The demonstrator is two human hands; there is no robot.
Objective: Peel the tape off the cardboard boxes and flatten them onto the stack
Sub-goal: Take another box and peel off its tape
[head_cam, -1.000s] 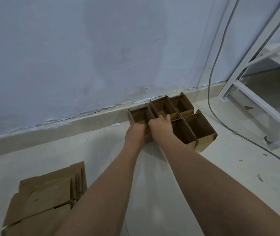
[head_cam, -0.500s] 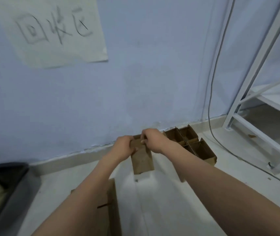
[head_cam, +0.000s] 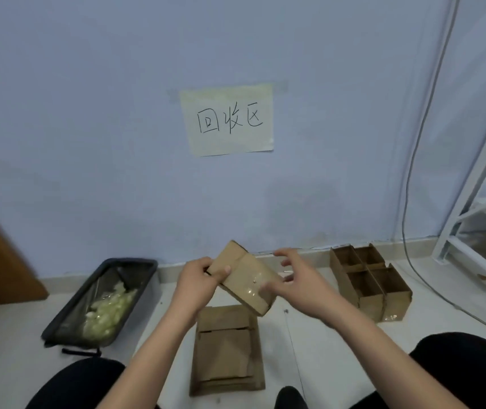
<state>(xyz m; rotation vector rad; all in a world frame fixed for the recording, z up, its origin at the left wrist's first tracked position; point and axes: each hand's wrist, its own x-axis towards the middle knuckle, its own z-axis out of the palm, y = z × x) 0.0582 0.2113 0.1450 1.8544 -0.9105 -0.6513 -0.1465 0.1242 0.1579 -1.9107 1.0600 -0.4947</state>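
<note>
Now that the box [head_cam: 246,280] has come away from the cluster [head_cam: 371,283] by the wall, it's up in the air, tilted, right above the stack [head_cam: 226,349]. Left hand [head_cam: 197,283] pinches its upper-left end; right hand [head_cam: 303,283] is spread, thumb resting on the glossy tape [head_cam: 255,286], fingers loose. Peeling looks next, I'd say. Four boxes wait right of the stack; the bin [head_cam: 103,299] sits left.
</note>
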